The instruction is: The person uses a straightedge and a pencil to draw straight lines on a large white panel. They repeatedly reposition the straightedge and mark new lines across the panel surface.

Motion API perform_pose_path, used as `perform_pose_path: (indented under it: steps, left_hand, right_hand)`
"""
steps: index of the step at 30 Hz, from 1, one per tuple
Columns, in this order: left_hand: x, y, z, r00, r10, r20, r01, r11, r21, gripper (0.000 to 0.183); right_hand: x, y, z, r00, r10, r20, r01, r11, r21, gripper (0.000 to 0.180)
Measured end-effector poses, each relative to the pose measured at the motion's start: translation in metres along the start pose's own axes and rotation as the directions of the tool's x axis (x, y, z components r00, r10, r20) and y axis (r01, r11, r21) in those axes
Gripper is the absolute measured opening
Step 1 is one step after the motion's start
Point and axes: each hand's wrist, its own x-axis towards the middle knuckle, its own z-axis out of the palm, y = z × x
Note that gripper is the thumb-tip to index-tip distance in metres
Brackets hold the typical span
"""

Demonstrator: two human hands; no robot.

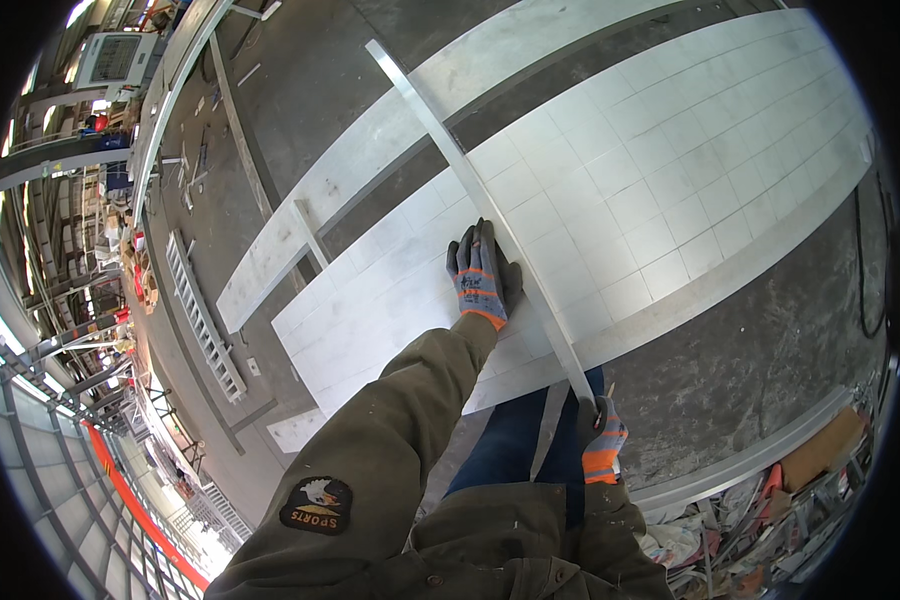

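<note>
My left hand point(483, 276), in a grey and orange work glove, lies palm down on a large pale panel point(367, 300) marked with a grid of lines. Its thumb side is beside a long, straight metal bar point(487, 202) that crosses the panel and reaches past both long edges. Close to my body, my right hand point(602, 442), gloved alike, grips the near end of this bar; part of its fingers is hidden. A thin, pale tip sticks up by the right hand; what it belongs to cannot be told.
Beyond the panel runs a long metal plate point(360, 161) with a short crosspiece point(311, 234). A ladder-like metal frame point(204, 319) lies on the floor at left. Scrap and a cardboard piece point(823, 448) are heaped at lower right, behind a metal rail point(750, 457). A black cable point(861, 277) hangs at right.
</note>
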Motion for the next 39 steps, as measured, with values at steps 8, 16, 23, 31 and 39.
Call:
perform_pose_path:
  steps: [8,16,23,31,39]
  left_hand:
    - [-0.002,-0.003,0.003,1.000,0.005,-0.005,-0.005,0.999,0.036,0.076]
    - [-0.002,-0.004,0.007,0.999,-0.008,-0.045,0.010,1.000,0.026,0.075]
    - [-0.001,-0.008,0.008,0.999,0.012,-0.034,-0.010,0.999,0.046,0.076]
    - [-0.001,-0.006,0.006,0.999,-0.030,0.015,0.030,0.999,0.031,0.078]
    - [-0.001,-0.006,0.007,1.000,-0.005,-0.028,0.005,1.000,0.007,0.079]
  right_hand:
    - [0.002,-0.012,-0.005,0.997,0.053,0.055,-0.052,0.999,-0.010,0.017]
    - [0.000,-0.008,-0.006,0.999,0.048,0.018,-0.050,0.992,0.120,0.017]
    - [0.003,-0.010,-0.007,1.000,0.005,0.021,-0.006,0.999,0.044,0.021]
    - [0.005,-0.013,-0.009,0.998,0.034,0.051,-0.035,0.999,0.026,0.025]
    - [0.001,0.002,-0.003,0.997,0.055,0.047,-0.055,0.998,0.010,0.024]
